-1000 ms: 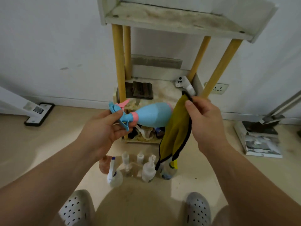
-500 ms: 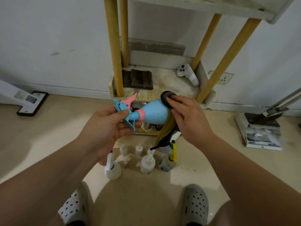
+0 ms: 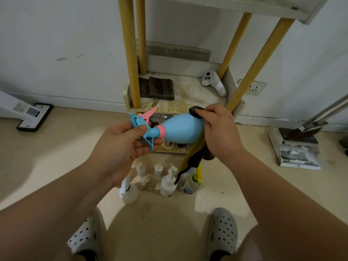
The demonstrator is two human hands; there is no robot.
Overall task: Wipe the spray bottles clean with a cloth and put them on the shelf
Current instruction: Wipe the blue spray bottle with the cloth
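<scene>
My left hand [image 3: 124,146] holds a blue spray bottle [image 3: 180,129] by its blue nozzle head, with the pink trigger pointing up and the bottle lying sideways. My right hand [image 3: 219,132] grips a yellow cloth with black edging [image 3: 194,157] and presses it against the bottle's base end. The rest of the cloth hangs down below my hand. Several clear and white spray bottles [image 3: 167,183] stand on the floor between my feet and the shelf [image 3: 190,91], whose lower board sits just behind the blue bottle.
On the shelf board lie a folded dark cloth [image 3: 157,88] and a white controller [image 3: 213,82]. Yellow shelf legs [image 3: 130,53] rise around it. A wall socket [image 3: 252,88] is at right, a dustpan with papers [image 3: 297,147] on the floor right, a flat mop head [image 3: 34,116] at left.
My right hand brought the hanging cloth down onto the bottle's base and closed around it. The view tilted down, so the shelf's upper board moved out of sight.
</scene>
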